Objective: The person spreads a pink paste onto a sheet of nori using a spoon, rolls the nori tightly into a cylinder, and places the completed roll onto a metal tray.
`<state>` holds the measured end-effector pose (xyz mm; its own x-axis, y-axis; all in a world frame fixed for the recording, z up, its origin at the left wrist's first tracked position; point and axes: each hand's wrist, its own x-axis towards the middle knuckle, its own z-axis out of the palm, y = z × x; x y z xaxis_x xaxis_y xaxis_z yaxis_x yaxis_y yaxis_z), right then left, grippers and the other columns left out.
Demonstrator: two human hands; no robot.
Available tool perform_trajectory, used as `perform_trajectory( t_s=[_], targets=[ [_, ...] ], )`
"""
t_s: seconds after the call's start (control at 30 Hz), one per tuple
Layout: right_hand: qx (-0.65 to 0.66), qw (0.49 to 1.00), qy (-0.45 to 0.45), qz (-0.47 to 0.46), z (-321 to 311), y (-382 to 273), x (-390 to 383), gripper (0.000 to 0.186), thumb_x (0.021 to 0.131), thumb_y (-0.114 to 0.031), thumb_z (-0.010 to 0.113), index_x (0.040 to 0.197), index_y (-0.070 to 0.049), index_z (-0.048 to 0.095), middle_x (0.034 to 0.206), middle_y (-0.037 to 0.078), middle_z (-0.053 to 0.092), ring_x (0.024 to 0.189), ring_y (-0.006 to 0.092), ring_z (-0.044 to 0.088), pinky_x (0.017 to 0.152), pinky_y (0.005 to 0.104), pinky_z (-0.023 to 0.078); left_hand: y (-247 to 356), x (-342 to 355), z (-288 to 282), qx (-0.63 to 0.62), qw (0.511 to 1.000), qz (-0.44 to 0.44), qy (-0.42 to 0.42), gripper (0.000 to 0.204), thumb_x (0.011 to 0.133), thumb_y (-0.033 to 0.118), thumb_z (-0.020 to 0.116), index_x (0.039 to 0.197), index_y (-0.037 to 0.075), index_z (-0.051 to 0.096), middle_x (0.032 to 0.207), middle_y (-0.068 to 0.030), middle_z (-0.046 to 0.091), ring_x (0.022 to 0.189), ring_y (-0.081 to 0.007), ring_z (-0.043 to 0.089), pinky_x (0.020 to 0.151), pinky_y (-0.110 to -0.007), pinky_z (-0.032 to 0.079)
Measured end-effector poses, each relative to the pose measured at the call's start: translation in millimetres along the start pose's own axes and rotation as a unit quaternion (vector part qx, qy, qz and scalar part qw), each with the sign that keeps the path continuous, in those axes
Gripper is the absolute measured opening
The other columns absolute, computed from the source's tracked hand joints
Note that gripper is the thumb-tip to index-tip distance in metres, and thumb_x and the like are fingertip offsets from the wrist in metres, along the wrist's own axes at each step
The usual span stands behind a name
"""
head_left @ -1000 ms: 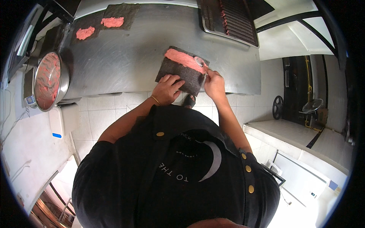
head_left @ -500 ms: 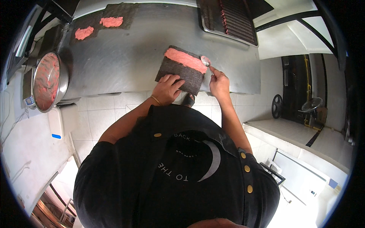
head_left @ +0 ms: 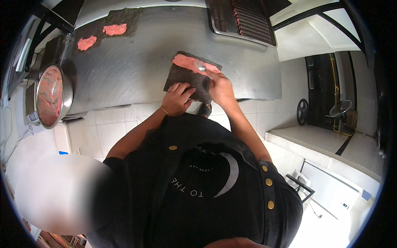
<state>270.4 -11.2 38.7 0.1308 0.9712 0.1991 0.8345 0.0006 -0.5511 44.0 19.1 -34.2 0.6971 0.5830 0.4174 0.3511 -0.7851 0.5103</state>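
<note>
A dark seaweed sheet [head_left: 182,78] lies near the table's front edge, with a band of pink paste [head_left: 183,61] across its far part. My left hand [head_left: 177,98] rests on the sheet's near left corner, fingers laid out over it. In my right hand [head_left: 222,89] is a metal spoon [head_left: 200,66], gripped by its handle, its blurred bowl on the middle of the band. My right hand hides the sheet's right edge. At the far left, pink paste mounds [head_left: 114,29] sit on other seaweed sheets [head_left: 131,17].
A steel bowl [head_left: 68,97] smeared with pink paste stands at the table's left end. Beyond my right hand, a metal tray [head_left: 244,37] holds rows of dark rolls. Steel tabletop [head_left: 128,66] surrounds the sheet. A blurred patch covers the lower left.
The spoon in my right hand has moved left along the paste, from the band's right end to its middle. My left hand stays on the sheet. The blurred patch at the lower left is new.
</note>
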Motion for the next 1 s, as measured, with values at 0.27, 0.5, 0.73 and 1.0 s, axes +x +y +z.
perform_trajectory(
  t_s=[0.27,0.5,0.73,1.0],
  targets=[
    [-0.087,0.994,-0.026,0.067,-68,49,11,0.032,0.088,-0.008,0.062,0.116,-0.010,0.078,0.095,0.023,0.072,0.088,0.0422,0.071,0.082,0.0493,0.059,11,2,-5,-0.001,0.999,-0.042,-0.006,0.046,0.085,0.024,0.083,0.126,0.008,0.071,0.129,-0.0133,0.062,0.119,-0.0351,0.058,0.103,-0.048,0.050],
    [-0.099,0.955,-0.231,-0.156,-77,39,87,0.026,0.095,-0.017,0.061,0.115,-0.013,0.078,0.101,0.012,0.074,0.097,0.0351,0.070,0.086,0.0467,0.056,15,4,6,-0.012,0.993,-0.101,0.065,0.032,0.088,0.027,0.083,0.112,0.006,0.076,0.117,-0.0116,0.069,0.112,-0.0328,0.063,0.098,-0.045,0.052],
    [-0.209,0.845,-0.367,-0.327,-85,73,139,0.025,0.096,-0.017,0.059,0.112,-0.016,0.078,0.100,0.012,0.072,0.098,0.0352,0.070,0.086,0.0484,0.056,58,18,21,0.085,0.951,-0.247,0.166,0.019,0.089,0.022,0.079,0.102,0.008,0.078,0.109,-0.0082,0.071,0.106,-0.0307,0.066,0.097,-0.044,0.050],
    [-0.106,0.793,-0.402,-0.445,-45,55,201,0.026,0.094,-0.014,0.058,0.109,-0.015,0.079,0.099,0.019,0.074,0.094,0.0398,0.070,0.084,0.0528,0.055,155,-27,66,0.196,0.785,-0.523,0.267,0.021,0.089,0.020,0.078,0.106,0.007,0.077,0.107,-0.0131,0.072,0.108,-0.0343,0.064,0.097,-0.045,0.050]
  ],
)
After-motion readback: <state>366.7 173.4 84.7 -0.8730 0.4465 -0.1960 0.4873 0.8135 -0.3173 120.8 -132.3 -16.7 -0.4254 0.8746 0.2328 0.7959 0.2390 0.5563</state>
